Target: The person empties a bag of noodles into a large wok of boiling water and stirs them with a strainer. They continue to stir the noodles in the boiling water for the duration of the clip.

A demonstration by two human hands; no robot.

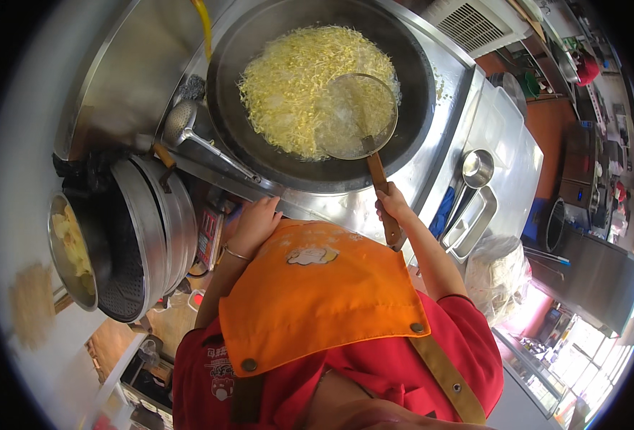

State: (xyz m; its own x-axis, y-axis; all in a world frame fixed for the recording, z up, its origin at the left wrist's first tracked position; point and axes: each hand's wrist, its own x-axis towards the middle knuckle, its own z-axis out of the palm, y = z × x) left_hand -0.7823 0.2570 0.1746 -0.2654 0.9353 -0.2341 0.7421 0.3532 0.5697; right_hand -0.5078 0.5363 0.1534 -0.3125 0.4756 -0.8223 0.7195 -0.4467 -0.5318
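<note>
A large dark wok (413,107) holds a wide heap of bean sprouts (290,86) in liquid, with light steam above. My right hand (391,205) grips the wooden handle of a wire-mesh skimmer (357,115), whose round head lies over the right part of the sprouts. My left hand (257,217) rests at the stove's front edge beside the orange apron (322,279), with no tool seen in it; its fingers are close together. A perforated metal ladle (181,121) lies on the stove left of the wok.
At the left stand stacked metal steamer pots (155,226) and a steel bowl with yellowish pieces (72,250). A digital scale (208,236) sits low beside them. The right counter bears a small steel pan (478,167), a steel tray (475,223) and a plastic bag (497,274).
</note>
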